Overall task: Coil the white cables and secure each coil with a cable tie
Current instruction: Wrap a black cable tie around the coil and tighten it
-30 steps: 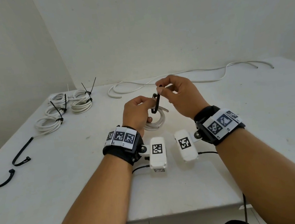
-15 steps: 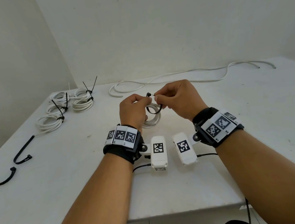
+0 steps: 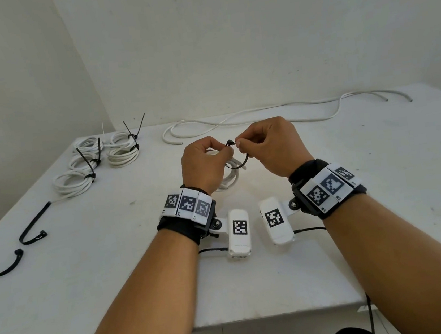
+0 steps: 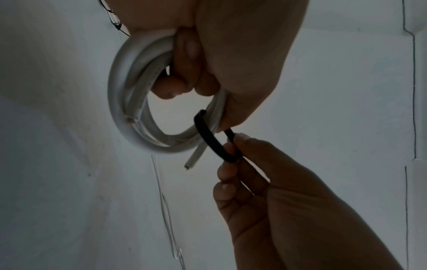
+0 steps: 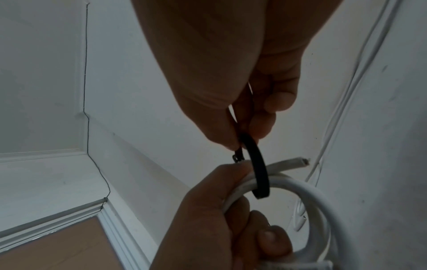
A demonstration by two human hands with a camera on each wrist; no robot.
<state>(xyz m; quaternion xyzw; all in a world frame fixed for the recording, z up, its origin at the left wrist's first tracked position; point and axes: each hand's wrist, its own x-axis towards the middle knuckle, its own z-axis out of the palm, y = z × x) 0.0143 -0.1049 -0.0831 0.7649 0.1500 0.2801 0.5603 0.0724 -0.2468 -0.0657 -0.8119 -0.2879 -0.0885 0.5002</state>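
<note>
White tabletop [image 3: 384, 202], set against pale walls, carrying cable stock and ties. Item in hand: one white cable coil [image 4: 129, 102], several turns, held clear above the tabletop near its centre; one cut end [image 4: 193, 160] juts free of the bundle. Left hand [image 3: 202, 166]: fingers curled through and around the coil, gripping the turns together, thumb pressed on the outside. Black cable tie [image 4: 212, 142]: looped around the gripped section of the coil, just beside the left thumb; loop is loose, with a gap between strap and cable. Right hand [image 3: 269, 147]: fingers curled, thumb and forefinger pinching the tie where its two ends meet above the coil, the small tie head [image 5: 238, 158] showing just below the fingertips; whether the tail has entered the head cannot be told. Finished stock, far left of the tabletop: group of tied white coils [image 3: 96, 162], each bound with a black tie whose tail sticks up. Loose stock, far edge: long uncoiled white cable [image 3: 277, 121] lying in slack curves from centre toward the right. Spare ties, near left edge: two curved black cable ties [image 3: 31, 231] lying flat, near each other but apart. Both wrists bear black bands with printed marker tags and a white camera unit [image 3: 238, 231].
</note>
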